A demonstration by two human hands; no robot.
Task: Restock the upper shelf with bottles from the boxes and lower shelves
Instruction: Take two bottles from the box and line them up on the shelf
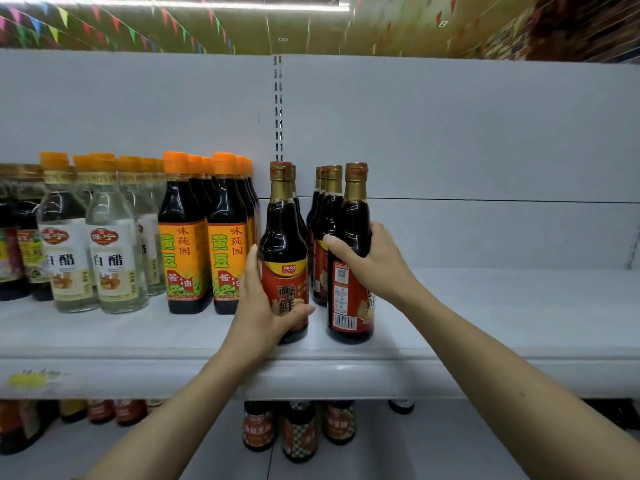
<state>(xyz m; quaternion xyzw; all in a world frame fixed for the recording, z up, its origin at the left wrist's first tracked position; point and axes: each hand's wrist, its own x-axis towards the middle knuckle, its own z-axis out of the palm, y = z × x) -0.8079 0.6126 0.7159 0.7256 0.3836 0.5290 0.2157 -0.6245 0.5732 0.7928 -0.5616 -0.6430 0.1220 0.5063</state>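
Two dark soy sauce bottles with gold necks and red labels stand at the front of the white upper shelf point(485, 341). My left hand point(263, 306) grips the left bottle point(284, 237) low around its label. My right hand point(374, 261) grips the right bottle point(353, 220) at mid height; its barcode side faces me. Behind them stand more bottles of the same kind point(325, 209) in rows.
Left of these stand orange-capped soy sauce bottles point(204, 244) and clear white vinegar bottles point(93, 258). The shelf to the right of my right hand is bare white. Several small bottles point(298, 431) sit on the lower shelf below.
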